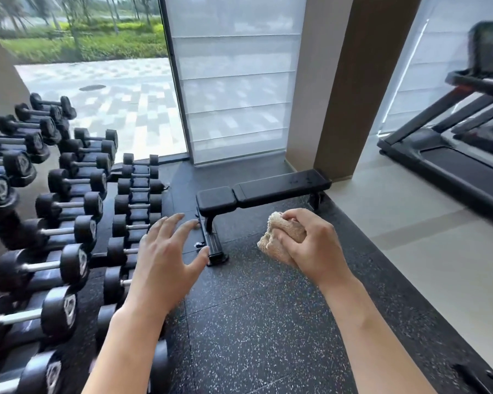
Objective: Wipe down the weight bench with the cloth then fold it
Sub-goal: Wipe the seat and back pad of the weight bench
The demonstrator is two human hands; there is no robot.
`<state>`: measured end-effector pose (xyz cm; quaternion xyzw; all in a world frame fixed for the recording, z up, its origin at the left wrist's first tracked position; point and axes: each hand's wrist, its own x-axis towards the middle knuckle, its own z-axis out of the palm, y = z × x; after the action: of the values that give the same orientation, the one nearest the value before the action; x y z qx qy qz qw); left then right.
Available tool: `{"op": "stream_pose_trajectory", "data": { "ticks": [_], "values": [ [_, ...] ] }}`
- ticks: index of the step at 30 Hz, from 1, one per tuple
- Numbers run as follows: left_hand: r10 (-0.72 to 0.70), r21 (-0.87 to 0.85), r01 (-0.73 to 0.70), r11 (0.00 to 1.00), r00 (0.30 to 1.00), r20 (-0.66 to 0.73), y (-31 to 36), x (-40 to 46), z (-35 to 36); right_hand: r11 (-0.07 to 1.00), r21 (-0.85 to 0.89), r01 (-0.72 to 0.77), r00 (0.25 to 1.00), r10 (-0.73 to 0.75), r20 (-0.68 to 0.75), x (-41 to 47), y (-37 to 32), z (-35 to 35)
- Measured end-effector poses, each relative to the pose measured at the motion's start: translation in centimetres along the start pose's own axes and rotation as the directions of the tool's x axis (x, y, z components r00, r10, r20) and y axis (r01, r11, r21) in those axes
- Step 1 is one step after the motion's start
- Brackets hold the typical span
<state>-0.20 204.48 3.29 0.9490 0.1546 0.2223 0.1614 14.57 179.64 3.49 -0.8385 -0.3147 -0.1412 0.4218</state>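
Observation:
A flat black weight bench (279,184) stands on the speckled rubber floor ahead of me, its long pad running to the right and a short pad at its left end. My right hand (313,240) is held out in front of it, closed around a bunched beige cloth (279,236). The cloth sticks out to the left of my fingers and is well short of the bench pad. My left hand (165,257) hovers with fingers spread and nothing in it, near the bench's front foot (214,248).
A rack of black dumbbells (69,206) fills the left side. A treadmill (453,149) stands at the right on a pale floor. Behind the bench are a window with a blind (234,81) and a brown pillar (350,81).

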Motion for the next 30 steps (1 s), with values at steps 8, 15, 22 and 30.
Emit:
{"op": "stream_pose_trajectory", "data": {
  "ticks": [8,15,22,30],
  "values": [
    [-0.001,0.063,-0.002,0.998,0.999,0.052,3.8,6.6,3.7,0.998,0.059,-0.02,1.0,0.021,-0.015,4.9,7.0,-1.5],
    [0.058,0.013,-0.059,0.998,0.994,0.089,6.0,12.7,7.1,0.996,0.058,-0.073,0.995,0.076,-0.061,8.2,11.5,-2.4],
    [0.1,-0.062,-0.094,0.994,0.99,0.095,5.2,19.2,11.3,0.992,-0.008,-0.123,0.987,0.122,-0.1,12.7,14.9,-1.8],
    [0.139,-0.137,-0.126,0.982,0.986,0.09,1.6,28.9,14.1,0.984,-0.074,-0.162,0.98,0.152,-0.126,21.5,15.9,1.9]
  ]
}}
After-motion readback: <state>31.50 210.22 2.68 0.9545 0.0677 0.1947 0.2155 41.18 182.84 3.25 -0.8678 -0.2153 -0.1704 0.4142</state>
